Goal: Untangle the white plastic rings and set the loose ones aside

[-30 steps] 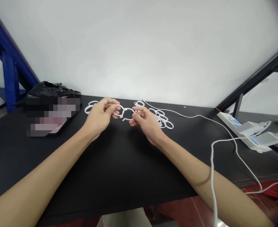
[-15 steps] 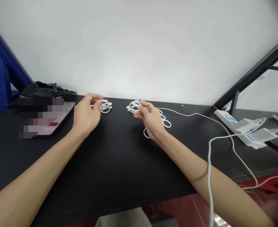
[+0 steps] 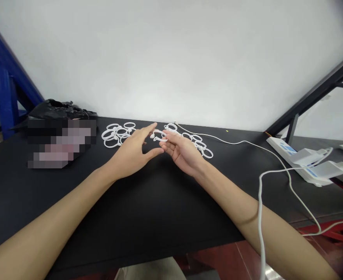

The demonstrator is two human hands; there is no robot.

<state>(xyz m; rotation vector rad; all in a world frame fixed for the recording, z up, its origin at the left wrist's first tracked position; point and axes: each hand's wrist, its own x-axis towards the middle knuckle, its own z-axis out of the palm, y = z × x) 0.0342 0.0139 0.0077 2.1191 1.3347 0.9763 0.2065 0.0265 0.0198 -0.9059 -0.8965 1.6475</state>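
Observation:
My left hand (image 3: 135,149) hovers over the middle of the black table (image 3: 148,206), fingers stretched out toward my right hand, holding nothing. My right hand (image 3: 181,149) pinches a white plastic ring (image 3: 156,135) between its fingertips, just in front of my left fingertips. Behind my left hand lies a group of several white rings (image 3: 116,135). Another pile of white rings (image 3: 197,143) lies behind my right hand.
A blurred flat object (image 3: 59,146) and a crumpled black bag (image 3: 60,109) sit at the left back. A white cable (image 3: 265,171) runs across the table to a white power strip (image 3: 301,161) with chargers at the right. Blue metal frame (image 3: 5,89) stands at the far left.
My left hand set a ring down with the left group and has swung back right toward my right hand, now open. My right hand lifted a ring from the right pile.

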